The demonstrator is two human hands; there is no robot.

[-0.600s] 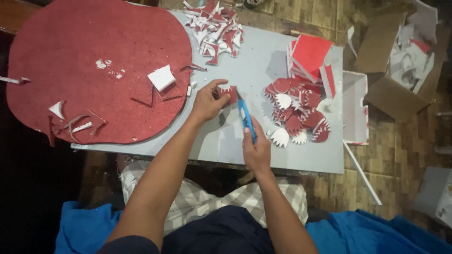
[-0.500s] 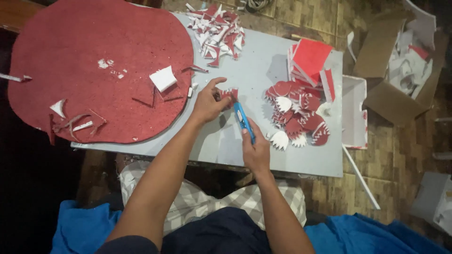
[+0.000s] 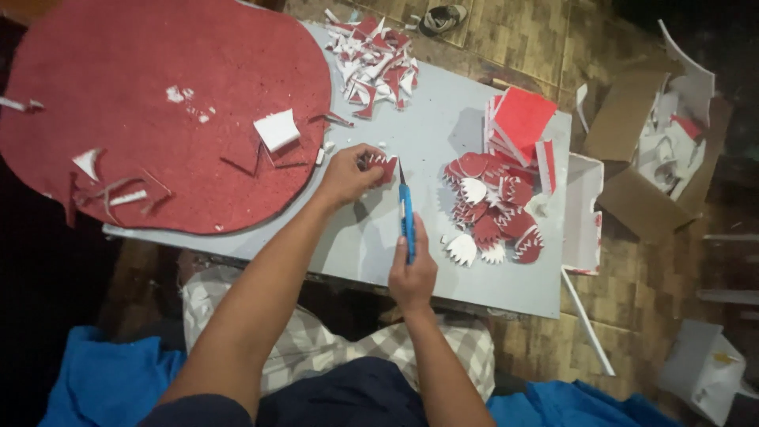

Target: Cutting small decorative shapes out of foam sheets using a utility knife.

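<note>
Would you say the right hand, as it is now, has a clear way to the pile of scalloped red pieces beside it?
Probably yes: bare grey board lies between the right hand and the pile of scalloped red pieces, but its grip is full with the blue utility knife.

That big red sheet (image 3: 158, 111) at 10 o'clock looks like rough, matt foam with a white core, same as the jagged cutouts (image 3: 494, 209) at 3 o'clock. The board (image 3: 443, 134) underneath is smooth matt grey, the cutter (image 3: 406, 213) glossy blue plastic, and the boxes (image 3: 640, 158) at 2 o'clock plain brown cardboard.

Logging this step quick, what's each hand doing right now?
Left hand: closed, pinching a small red foam piece.
Right hand: closed around a blue utility knife.
</note>
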